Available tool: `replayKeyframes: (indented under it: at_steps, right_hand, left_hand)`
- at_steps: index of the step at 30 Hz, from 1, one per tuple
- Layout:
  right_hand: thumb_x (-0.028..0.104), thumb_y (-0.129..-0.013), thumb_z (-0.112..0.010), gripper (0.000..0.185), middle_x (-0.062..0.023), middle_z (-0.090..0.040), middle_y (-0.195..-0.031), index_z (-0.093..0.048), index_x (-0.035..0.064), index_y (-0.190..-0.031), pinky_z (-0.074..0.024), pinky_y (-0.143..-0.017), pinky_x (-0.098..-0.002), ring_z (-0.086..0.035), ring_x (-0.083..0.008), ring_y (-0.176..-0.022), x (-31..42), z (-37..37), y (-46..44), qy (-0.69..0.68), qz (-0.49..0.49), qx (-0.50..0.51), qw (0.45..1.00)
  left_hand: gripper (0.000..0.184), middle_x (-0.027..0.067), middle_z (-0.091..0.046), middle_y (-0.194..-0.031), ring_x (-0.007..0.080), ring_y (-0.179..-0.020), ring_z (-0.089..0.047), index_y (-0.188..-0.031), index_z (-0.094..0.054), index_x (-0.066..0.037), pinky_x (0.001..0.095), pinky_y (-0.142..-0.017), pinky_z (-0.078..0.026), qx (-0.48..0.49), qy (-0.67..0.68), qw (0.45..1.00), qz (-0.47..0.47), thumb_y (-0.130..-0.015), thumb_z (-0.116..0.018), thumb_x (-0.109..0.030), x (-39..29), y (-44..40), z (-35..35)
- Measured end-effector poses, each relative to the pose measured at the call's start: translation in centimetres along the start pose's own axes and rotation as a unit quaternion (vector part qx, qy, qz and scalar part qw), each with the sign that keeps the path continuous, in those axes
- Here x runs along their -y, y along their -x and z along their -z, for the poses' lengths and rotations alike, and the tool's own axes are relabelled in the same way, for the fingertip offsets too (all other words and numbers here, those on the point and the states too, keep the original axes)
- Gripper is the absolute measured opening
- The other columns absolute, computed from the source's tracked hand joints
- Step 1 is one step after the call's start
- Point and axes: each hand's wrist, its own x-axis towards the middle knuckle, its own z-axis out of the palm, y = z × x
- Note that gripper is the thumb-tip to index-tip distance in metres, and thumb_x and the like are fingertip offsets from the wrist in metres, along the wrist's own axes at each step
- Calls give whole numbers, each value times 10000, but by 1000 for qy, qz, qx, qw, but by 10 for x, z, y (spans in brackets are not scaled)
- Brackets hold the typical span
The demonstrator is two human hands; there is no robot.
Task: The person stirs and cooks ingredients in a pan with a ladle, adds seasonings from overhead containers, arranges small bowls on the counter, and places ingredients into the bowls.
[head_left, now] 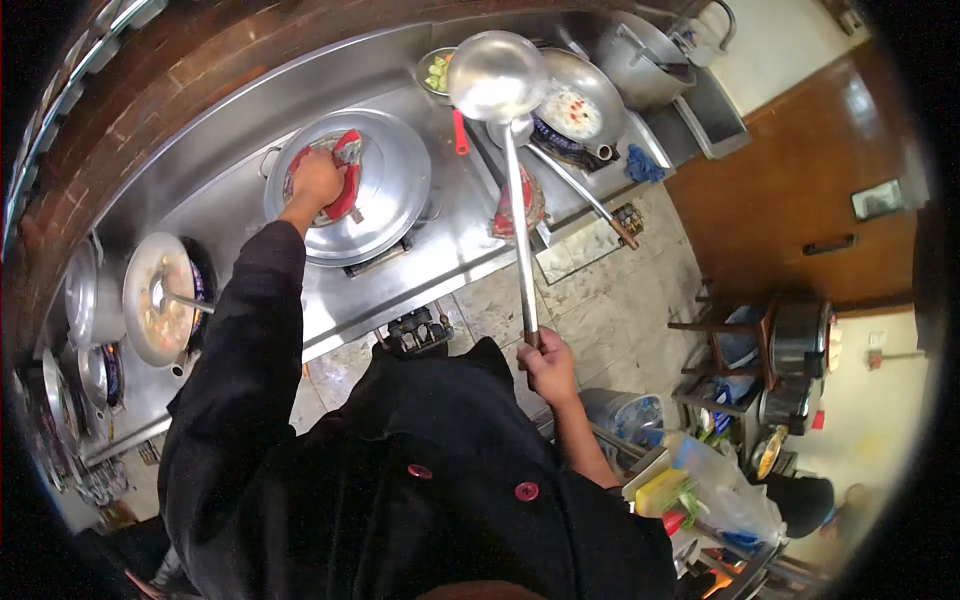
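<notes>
My right hand (550, 370) is wrapped around the lower handle of one long steel ladle (522, 220); that grip is closed, and the handle's end is hidden in my palm. The ladle's wide, round bowl hangs beyond, shiny and scuffed, above the far side of the bench (460, 205). My left hand (318, 182) is closed over one bunched cloth (350, 150), red with worn greyish patches, on top of a broad, dull silver lid (398, 200); my fingertips are hard to make out, as is whatever lies beneath the cloth. A second red cloth (505, 217) lies at the bench edge, partly behind the ladle handle. Two woks hold food: the left wok (150, 250) a pale, chunky soup with one smaller ladle in it, the right wok (592, 80) something white with red bits, partly covered by my ladle's bowl. Farther left, crowded pans (93, 375) run into the dark rim, too cut off to count.
</notes>
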Motion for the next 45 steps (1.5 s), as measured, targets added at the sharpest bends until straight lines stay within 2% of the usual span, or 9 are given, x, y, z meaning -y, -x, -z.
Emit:
replayKeyframes:
  at_steps: [6, 11, 15, 18, 19, 26, 36, 39, 45]
  right_hand:
    - [-23, -836, -548, 543, -26, -566, -793, -407, 64, -1353, -450, -531, -222, -548, -71, -596, 63, -16, -31, 121, 115, 20, 986]
    - [165, -842, -513, 512, -258, -622, -912, -414, 35, -1328, -488, -740, -433, -598, -423, -830, 81, -37, -61, 419, 203, -10, 885]
    - [149, -837, -514, 483, -246, -626, -881, -441, 11, -1295, -482, -711, -433, -602, -414, -800, 62, -80, -84, 592, 116, 4, 798]
    - [122, -836, -512, 462, -227, -637, -895, -459, -16, -1273, -486, -734, -390, -621, -367, -818, 39, -95, -80, 397, 203, 108, 888]
    - [115, -832, -521, 456, -210, -642, -927, -470, -33, -1260, -478, -767, -354, -632, -300, -855, 55, -95, -75, 299, 46, 173, 937]
    - [175, -849, -509, 495, -220, -636, -942, -433, 69, -1327, -478, -757, -426, -620, -339, -868, 73, -107, -104, 554, 138, 49, 820]
    - [176, -828, -521, 432, -158, -583, -783, -522, 192, -1261, -481, -635, -464, -598, -348, -705, 67, -61, -85, 658, 273, -26, 701]
    - [119, -798, -566, 481, -154, -594, -748, -523, 180, -1273, -484, -619, -448, -595, -330, -666, 34, -16, -44, 570, 256, -108, 773]
    - [79, -836, -557, 505, -27, -531, -660, -453, 58, -1330, -438, -472, -308, -490, -125, -508, -33, 44, 15, 322, 127, -111, 932]
  left_hand:
    - [343, 204, -643, -891, 370, -870, -611, -923, -637, -10, 446, -777, -481, -83, 100, 990, 51, -784, -617, -324, 18, 18, 52]
    - [235, 75, -662, -855, 157, -733, -614, -980, -610, -3, 306, -655, -479, -153, 465, 864, 117, -910, -547, -218, 104, 53, 96]
    - [165, 33, -644, -844, 104, -696, -594, -1027, -573, -50, 255, -628, -483, -205, 715, 661, 102, -946, -496, -172, 102, 110, 128]
    - [172, 29, -638, -826, 100, -672, -587, -1033, -564, -42, 245, -600, -477, -245, 716, 636, 149, -953, -484, -172, 92, 146, 137]
    - [166, 33, -634, -815, 100, -651, -582, -1040, -553, -42, 241, -579, -474, -248, 728, 622, 147, -953, -476, -162, 102, 152, 128]
    - [156, 32, -629, -806, 98, -654, -575, -1002, -549, -33, 244, -586, -472, -210, 748, 609, 163, -952, -479, -163, 119, 178, 115]
    - [200, 50, -636, -846, 104, -715, -593, -1019, -564, 12, 250, -643, -474, -204, 694, 675, 143, -924, -541, -162, 106, 147, 118]
    - [248, 97, -647, -829, 190, -722, -620, -911, -614, 9, 309, -671, -474, -202, 460, 853, 142, -861, -613, -234, 90, 128, 129]
    - [267, 190, -637, -939, 350, -875, -609, -879, -650, -41, 417, -777, -471, -180, 151, 969, 71, -767, -635, -283, 39, 64, 101]
